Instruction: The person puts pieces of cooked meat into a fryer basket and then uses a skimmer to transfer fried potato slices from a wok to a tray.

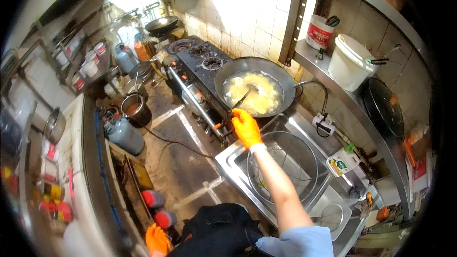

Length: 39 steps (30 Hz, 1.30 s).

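Observation:
My right hand (246, 128), in an orange glove, grips the dark handle of a ladle (244, 97) over the near rim of a large wok (289, 78). The ladle's head rests among pale yellow pieces (255, 92) in clear liquid inside the wok. The wok sits at the near end of a black gas stove (200, 57). My left hand (157, 239), also gloved in orange, hangs low at the bottom of the view, left of my dark apron (221, 232). Its fingers look loosely curled, and whether it holds anything cannot be made out.
Beside the wok, a steel sink (228, 157) bears a large round wire rack (316, 160). A jug (342, 160) stands right of it. A steel shelf (378, 125) holds a white bucket (350, 62). Gas cylinders (125, 135) and a pot (135, 109) stand left; a cable (171, 142) crosses the floor.

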Each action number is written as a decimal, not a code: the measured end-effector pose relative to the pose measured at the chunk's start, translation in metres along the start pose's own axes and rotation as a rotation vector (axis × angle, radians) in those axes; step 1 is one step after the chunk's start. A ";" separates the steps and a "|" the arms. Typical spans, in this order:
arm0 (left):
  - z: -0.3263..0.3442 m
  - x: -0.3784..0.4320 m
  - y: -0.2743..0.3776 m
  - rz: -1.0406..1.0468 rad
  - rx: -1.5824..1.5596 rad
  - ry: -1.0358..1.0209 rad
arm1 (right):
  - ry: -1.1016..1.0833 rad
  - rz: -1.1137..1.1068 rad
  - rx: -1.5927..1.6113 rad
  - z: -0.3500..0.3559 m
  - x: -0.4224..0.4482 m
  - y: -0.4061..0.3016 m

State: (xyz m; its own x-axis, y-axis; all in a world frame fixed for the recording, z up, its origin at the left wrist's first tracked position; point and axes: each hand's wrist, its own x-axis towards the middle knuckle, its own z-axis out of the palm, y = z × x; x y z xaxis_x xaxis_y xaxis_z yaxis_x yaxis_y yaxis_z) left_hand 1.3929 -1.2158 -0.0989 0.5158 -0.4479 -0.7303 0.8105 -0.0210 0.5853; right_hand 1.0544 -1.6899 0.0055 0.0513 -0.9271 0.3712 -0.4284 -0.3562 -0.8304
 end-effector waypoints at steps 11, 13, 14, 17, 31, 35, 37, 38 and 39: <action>0.186 0.138 0.069 -0.096 0.113 -0.149 | -0.381 0.596 -0.668 0.035 0.149 0.100; 0.190 0.148 0.088 -0.039 0.106 -0.134 | -0.337 0.680 -0.597 0.022 0.152 0.078; 0.189 0.153 0.096 -0.008 0.104 -0.133 | -0.172 0.701 -0.648 0.005 0.148 0.081; 0.150 0.229 0.126 -0.252 0.031 -0.420 | -0.052 0.691 -0.669 -0.054 0.155 0.070; 0.476 0.297 0.128 -0.174 0.568 -0.407 | 0.242 1.093 0.595 -0.015 0.148 0.150; 0.526 0.334 0.115 -0.230 0.683 -0.535 | 0.264 1.227 0.842 0.016 0.152 0.106; 0.546 0.347 0.108 -0.300 0.744 -0.609 | 0.269 1.281 1.029 0.032 0.149 0.101; 0.558 0.351 0.102 -0.324 0.747 -0.619 | 0.251 1.323 1.210 0.036 0.146 0.097; 0.570 0.355 0.099 -0.332 0.774 -0.643 | 0.293 1.316 1.271 0.043 0.146 0.090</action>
State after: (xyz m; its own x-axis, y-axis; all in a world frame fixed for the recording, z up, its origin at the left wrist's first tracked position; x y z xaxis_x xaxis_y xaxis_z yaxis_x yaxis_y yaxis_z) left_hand 1.4974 -1.8863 -0.0994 -0.1265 -0.6995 -0.7033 0.3693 -0.6913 0.6211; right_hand 1.0623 -1.8619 -0.0331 0.0897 -0.6466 -0.7576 0.8018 0.4981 -0.3302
